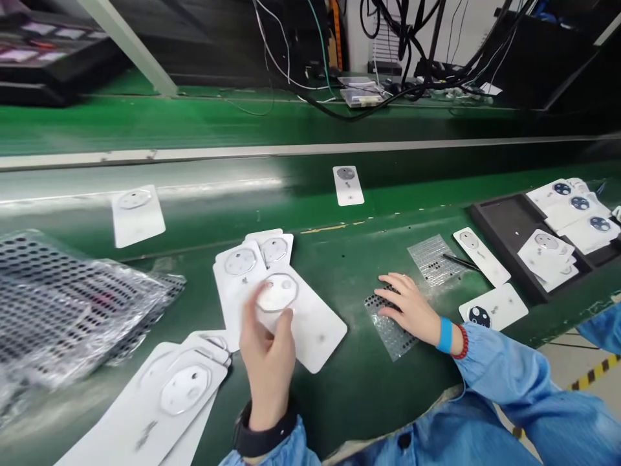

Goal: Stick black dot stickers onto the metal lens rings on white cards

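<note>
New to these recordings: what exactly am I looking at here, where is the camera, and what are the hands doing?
This is a single view from a camera worn on a person's head, looking down at their own bare hands over a green work surface. The left hand holds a clear rounded piece, slightly blurred, above white cards marked with rounded outlines. The right hand rests on a clear sheet dotted with black spots. Further right, a black tray holds more cards; at far left lies a crumpled plastic bag of dotted sheets.
</note>
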Motion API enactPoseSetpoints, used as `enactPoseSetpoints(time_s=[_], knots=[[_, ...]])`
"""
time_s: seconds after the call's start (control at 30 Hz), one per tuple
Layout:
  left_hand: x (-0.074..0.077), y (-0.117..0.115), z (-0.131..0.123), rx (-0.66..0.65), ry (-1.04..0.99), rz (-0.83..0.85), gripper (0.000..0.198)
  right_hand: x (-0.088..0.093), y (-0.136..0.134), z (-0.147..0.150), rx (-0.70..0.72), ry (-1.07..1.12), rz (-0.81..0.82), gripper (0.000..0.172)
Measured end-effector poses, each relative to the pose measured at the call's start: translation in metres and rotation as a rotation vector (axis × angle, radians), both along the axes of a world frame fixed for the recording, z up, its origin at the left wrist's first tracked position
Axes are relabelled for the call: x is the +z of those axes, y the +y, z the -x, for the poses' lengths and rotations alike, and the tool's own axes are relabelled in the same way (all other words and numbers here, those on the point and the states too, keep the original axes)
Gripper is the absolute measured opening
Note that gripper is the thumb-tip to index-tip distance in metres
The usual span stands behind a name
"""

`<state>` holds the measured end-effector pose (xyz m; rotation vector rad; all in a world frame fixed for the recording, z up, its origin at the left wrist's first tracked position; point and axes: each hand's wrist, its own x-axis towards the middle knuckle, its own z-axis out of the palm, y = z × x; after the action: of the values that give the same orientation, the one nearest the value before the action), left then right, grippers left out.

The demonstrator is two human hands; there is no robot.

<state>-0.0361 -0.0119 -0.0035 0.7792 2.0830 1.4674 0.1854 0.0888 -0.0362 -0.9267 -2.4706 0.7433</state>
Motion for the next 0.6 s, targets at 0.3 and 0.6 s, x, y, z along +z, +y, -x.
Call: enactPoseSetpoints(time_s=[0.3, 0.6], knots=[[0.009, 0.014, -0.025, -0.342, -0.045, 0.136, 0.033, 0.038, 0.007, 0.003, 0.000, 0.459, 0.594, 0.025], [0.020, 0.020, -0.042, -0.473, -0.135, 0.082, 0.018, 0.019, -0.016, 0.016, 0.120, 0.327, 1.009, 0.046]])
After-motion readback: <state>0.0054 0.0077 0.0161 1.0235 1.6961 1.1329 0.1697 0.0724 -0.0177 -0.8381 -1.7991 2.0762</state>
